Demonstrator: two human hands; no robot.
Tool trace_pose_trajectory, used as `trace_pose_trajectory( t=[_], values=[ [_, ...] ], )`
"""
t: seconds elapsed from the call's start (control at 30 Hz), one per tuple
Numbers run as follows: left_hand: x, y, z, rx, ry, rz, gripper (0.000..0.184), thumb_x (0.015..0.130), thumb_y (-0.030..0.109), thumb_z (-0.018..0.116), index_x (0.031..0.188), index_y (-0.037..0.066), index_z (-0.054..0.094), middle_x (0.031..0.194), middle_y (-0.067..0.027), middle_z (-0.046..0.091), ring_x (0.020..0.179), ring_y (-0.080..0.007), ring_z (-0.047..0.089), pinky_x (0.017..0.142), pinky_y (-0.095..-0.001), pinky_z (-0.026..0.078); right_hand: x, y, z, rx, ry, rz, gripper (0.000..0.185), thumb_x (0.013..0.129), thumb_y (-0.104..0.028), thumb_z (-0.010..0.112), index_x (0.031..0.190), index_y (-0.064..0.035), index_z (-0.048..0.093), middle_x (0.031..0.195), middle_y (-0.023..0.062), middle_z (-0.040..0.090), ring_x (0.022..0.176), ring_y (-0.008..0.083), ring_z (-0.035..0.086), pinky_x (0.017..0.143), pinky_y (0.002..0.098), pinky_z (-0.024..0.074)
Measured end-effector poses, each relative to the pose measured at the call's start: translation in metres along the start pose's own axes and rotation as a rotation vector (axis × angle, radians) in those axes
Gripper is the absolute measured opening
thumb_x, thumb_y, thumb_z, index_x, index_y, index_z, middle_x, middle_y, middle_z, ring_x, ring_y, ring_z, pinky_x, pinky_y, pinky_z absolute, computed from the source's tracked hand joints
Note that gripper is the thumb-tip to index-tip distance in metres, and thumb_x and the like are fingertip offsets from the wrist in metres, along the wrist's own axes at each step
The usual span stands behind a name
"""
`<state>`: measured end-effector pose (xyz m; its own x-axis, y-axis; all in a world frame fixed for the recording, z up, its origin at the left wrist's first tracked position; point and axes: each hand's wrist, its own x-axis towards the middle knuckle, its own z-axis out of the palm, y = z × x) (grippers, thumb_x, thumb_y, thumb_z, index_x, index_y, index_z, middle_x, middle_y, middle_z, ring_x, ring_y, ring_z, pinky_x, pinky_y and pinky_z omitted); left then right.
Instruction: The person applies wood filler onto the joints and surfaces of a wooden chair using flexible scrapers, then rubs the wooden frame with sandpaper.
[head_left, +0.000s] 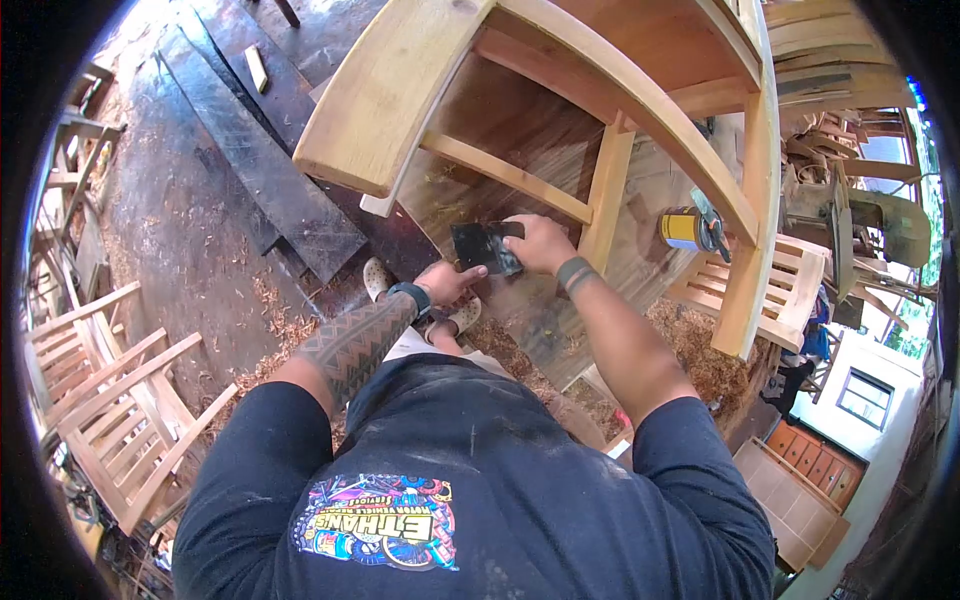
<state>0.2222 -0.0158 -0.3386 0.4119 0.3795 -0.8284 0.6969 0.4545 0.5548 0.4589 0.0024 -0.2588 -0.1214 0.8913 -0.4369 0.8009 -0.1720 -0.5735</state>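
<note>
My right hand [542,245] grips a dark, flat rectangular piece [477,243] with pale smears, its thumb on the piece's right side. I cannot tell whether it is a scraper or folded sandpaper. My left hand [450,283] is closed at the lower edge of the same piece, its thumb pressed there and its other fingers partly hidden. Just beyond both hands stands a pale wooden chair frame [390,95] with a broad, curved armrest. The piece is held apart from the frame, below its crossrail [508,178].
A yellow-labelled tin [682,229] with a teal-handled tool [706,212] on it stands right, behind a chair leg. Dark planks [270,190] lie on the floor at left. Slatted wooden chairs [130,420] stand at left. Wood shavings [690,345] litter the ground.
</note>
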Motion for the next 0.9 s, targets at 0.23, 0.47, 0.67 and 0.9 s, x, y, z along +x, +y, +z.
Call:
trace_pose_trajectory(
  t=[0.23, 0.47, 0.67, 0.9],
  values=[
    [-0.008, 0.004, -0.001, -0.005, -0.002, 0.021, 0.083, 0.092, 0.077, 0.062, 0.081, -0.004, 0.075, 0.073, -0.0128, 0.074, 0.064, -0.0238, 0.073, 0.06, -0.0375, 0.06, 0.005, -0.001, 0.007, -0.039, -0.122, -0.105, 0.044, 0.087, -0.028, 0.077, 0.124, -0.0043, 0.073, 0.118, 0.026, 0.073, 0.114, 0.0412, 0.069, 0.102, 0.0463, 0.0538],
    [-0.006, -0.004, -0.002, 0.106, 0.024, 0.058, 0.087, 0.091, 0.082, 0.056, 0.079, -0.001, 0.077, 0.072, -0.0116, 0.074, 0.069, -0.025, 0.073, 0.071, -0.041, 0.057, 0.016, 0.014, -0.008, 0.031, -0.199, -0.037, 0.042, 0.088, -0.026, 0.075, 0.124, -0.0047, 0.073, 0.12, 0.0244, 0.073, 0.115, 0.0378, 0.069, 0.102, 0.0453, 0.0538],
    [-0.016, 0.004, -0.005, 0.096, 0.02, 0.043, 0.087, 0.094, 0.081, 0.053, 0.075, 0.0, 0.076, 0.071, -0.0117, 0.073, 0.069, -0.0265, 0.072, 0.072, -0.0423, 0.055, 0.024, 0.039, -0.012, 0.095, -0.157, -0.008, 0.046, 0.087, -0.03, 0.074, 0.128, -0.0084, 0.073, 0.123, 0.024, 0.072, 0.116, 0.0399, 0.068, 0.104, 0.0478, 0.0528],
    [-0.02, 0.008, -0.006, 0.028, 0.003, 0.05, 0.085, 0.093, 0.08, 0.056, 0.083, -0.001, 0.078, 0.074, -0.0115, 0.074, 0.075, -0.0247, 0.074, 0.073, -0.0408, 0.057, 0.019, 0.006, -0.016, 0.016, -0.085, -0.024, 0.042, 0.088, -0.028, 0.073, 0.125, -0.0093, 0.073, 0.116, 0.0256, 0.073, 0.113, 0.0398, 0.069, 0.1, 0.0466, 0.054]
  ],
)
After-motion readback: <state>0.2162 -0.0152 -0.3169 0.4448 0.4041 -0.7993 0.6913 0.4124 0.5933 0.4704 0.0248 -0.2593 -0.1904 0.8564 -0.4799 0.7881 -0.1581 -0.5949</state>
